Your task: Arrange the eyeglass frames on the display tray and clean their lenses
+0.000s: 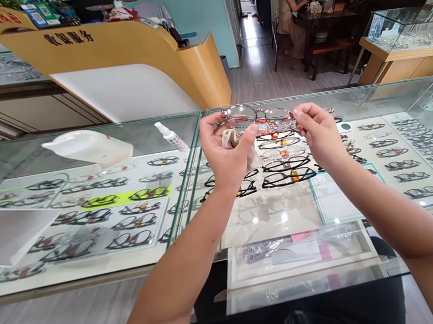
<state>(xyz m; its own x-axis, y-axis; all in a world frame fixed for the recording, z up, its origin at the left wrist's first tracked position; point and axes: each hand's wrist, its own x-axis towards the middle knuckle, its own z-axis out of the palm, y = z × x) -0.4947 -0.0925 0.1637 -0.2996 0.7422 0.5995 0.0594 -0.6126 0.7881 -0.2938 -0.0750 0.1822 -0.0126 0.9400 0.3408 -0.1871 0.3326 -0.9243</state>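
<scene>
Raised above the glass counter is a pair of thin-framed round eyeglasses [258,116], held level between both hands. My left hand [225,152] grips its left side, fingers closed, with a crumpled light cloth [231,138] also tucked in the palm. On the other side, my right hand [318,131] pinches the frame near its right hinge. Several dark-framed eyeglasses [288,176] lie in a column under the hands. A white sheet with a teal border [336,197] lies below my right forearm.
A white spray bottle [171,136] and a white plastic scoop-like object [92,148] stand on the left counter, near an open white box [7,235]. Below the counter edge is an open drawer [300,267]. A person [289,11] sits at a far table.
</scene>
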